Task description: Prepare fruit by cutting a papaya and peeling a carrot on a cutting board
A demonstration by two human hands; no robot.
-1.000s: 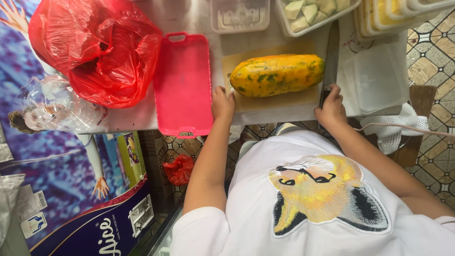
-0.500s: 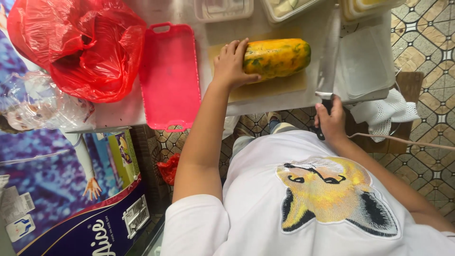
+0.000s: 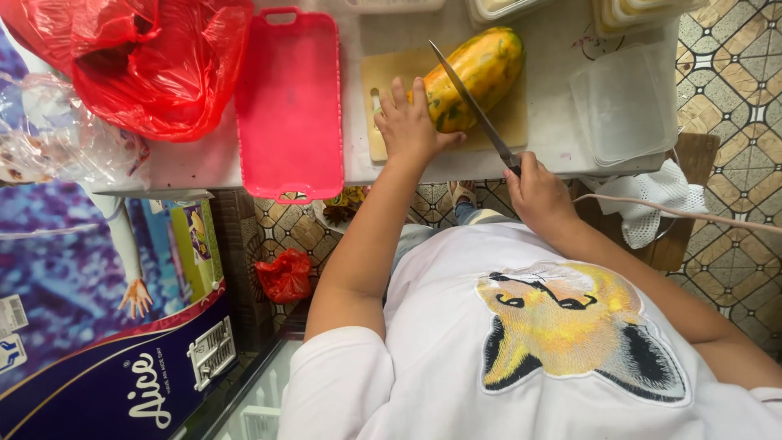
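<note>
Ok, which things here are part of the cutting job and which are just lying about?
In use:
papaya
knife
cutting board
left hand on the papaya
right hand gripping the knife

Lying about:
red tray
red bag
clear lid
white cloth

The knife handle [image 3: 515,167] is being hidden inside the right hand [image 3: 538,191]. The far tubs [image 3: 635,10] are being cut off by the edge.

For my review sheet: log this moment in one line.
left hand steadies papaya | right hand holds knife over it | wooden board beneath
</note>
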